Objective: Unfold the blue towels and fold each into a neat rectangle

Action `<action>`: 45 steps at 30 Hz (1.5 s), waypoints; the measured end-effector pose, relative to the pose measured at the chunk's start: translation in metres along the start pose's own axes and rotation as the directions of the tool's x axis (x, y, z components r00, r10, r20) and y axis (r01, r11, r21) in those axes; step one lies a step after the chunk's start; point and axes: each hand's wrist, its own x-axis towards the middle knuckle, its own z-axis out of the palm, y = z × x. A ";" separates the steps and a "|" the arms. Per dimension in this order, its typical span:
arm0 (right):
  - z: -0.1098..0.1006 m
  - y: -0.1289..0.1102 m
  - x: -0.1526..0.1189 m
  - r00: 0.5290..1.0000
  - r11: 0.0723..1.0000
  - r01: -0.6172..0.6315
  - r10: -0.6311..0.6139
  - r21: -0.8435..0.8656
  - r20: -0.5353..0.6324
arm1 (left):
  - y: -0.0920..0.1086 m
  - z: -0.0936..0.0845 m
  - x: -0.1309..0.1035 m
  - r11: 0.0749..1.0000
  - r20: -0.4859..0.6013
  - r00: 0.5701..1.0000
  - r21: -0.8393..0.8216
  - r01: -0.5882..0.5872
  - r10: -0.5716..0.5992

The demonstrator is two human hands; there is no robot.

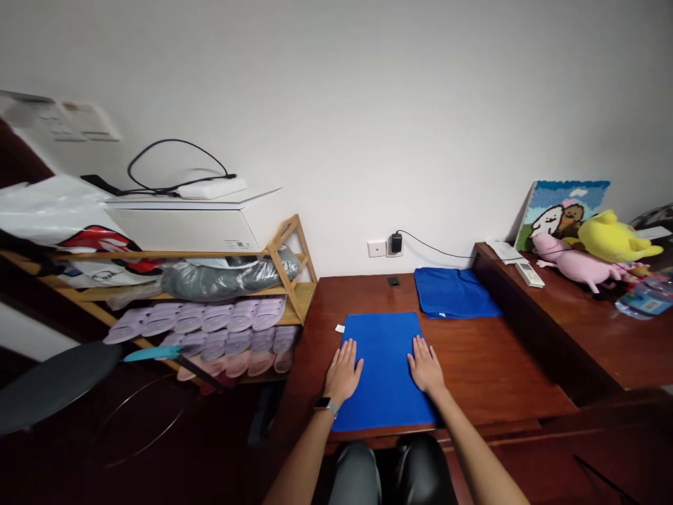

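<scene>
A blue cloth (386, 379) lies flat on the brown wooden desk (494, 365), its near edge close to the desk's front. A small white tag sticks out at its upper left. My left hand (343, 372) rests palm down on the cloth's left edge, fingers stretched out, with a watch on the wrist. On the right edge lies my right hand (425, 365), also flat with the fingers out. Neither hand grips anything. Farther back on the right is a second blue cloth (455, 291), folded, apart from both hands.
Left of the desk stands a wooden rack (294, 280) with several slippers (218, 315) and a white box (194, 224). A charger (396, 243) is plugged into the wall, its cable running right. On the raised right side are plush toys (613, 238), a remote (529, 274) and a bottle (649, 298).
</scene>
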 end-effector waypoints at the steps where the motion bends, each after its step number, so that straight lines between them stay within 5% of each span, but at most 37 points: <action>1: -0.002 0.007 -0.001 1.000 1.000 0.006 -0.006 0.000 0.009 | -0.003 -0.001 -0.002 1.000 -0.006 1.000 0.002 0.015 -0.015; 5: -0.009 0.010 0.001 0.999 0.999 0.038 -0.038 -0.002 0.010 | -0.004 -0.003 0.001 1.000 -0.049 0.999 0.002 -0.019 0.019; 11: -0.008 -0.049 0.030 0.988 0.989 0.140 -0.137 0.038 -0.064 | 0.028 -0.003 0.039 0.993 -0.073 0.990 -0.001 -0.122 0.122; 16: 0.011 -0.080 0.046 0.983 0.981 0.184 -0.183 0.054 -0.022 | 0.041 0.017 0.059 0.994 -0.015 0.994 -0.006 -0.109 0.109; 20: 0.018 -0.061 0.045 0.988 0.989 0.144 -0.142 0.035 -0.056 | 0.035 0.026 0.055 0.998 -0.025 0.998 -0.007 -0.058 0.058; 26: 0.006 -0.004 0.032 1.000 1.000 -0.021 0.021 0.010 -0.017 | 0.014 0.016 0.033 1.000 -0.033 0.999 -0.004 0.004 -0.004; 32: 0.004 0.015 0.021 1.000 1.000 0.015 -0.015 0.017 -0.012 | -0.012 0.008 0.012 0.999 -0.038 0.999 0.033 -0.001 0.002; 39: -0.015 -0.032 0.052 0.991 0.995 0.096 -0.092 0.041 -0.093 | 0.005 -0.001 0.058 0.992 -0.107 0.987 0.040 -0.117 0.121; 45: -0.003 -0.083 0.093 0.989 0.987 0.148 -0.148 0.065 -0.003 | 0.031 0.023 0.099 0.989 -0.011 0.989 -0.001 -0.146 0.146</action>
